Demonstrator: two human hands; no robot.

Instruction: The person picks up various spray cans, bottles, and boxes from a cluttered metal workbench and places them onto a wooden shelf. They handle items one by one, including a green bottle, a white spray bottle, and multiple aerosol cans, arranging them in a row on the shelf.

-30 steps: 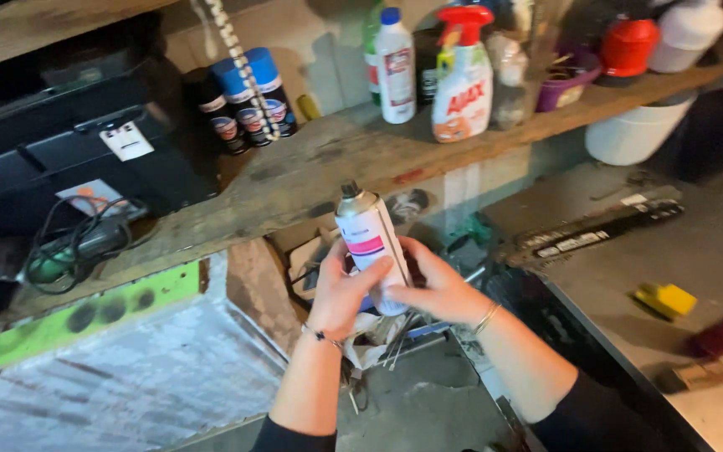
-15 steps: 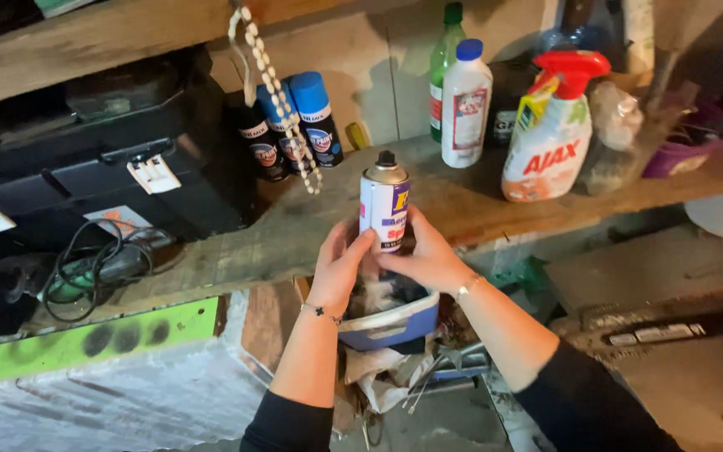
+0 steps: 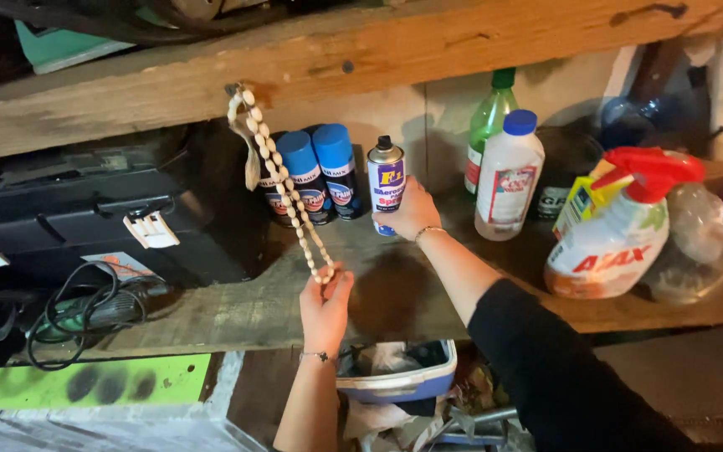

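Lying at far left, half lost in shadow: black plastic case [image 3: 102, 218], coiled black cable [image 3: 69, 314]. Hanging from upper wooden plank: string of pale beads [image 3: 282, 188], lower end pinched in left hand [image 3: 325, 305]. Gripping white-and-purple aerosol can with no cap [image 3: 386, 184]: right hand [image 3: 412, 211], can standing on rough wooden shelf [image 3: 236, 310] beside blue-capped spray cans [image 3: 318, 172]. Running out of frame at right: red-topped trigger bottle [image 3: 621, 226].

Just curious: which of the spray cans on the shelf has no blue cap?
The spray can in the right hand; the two cans beside it wear blue caps.
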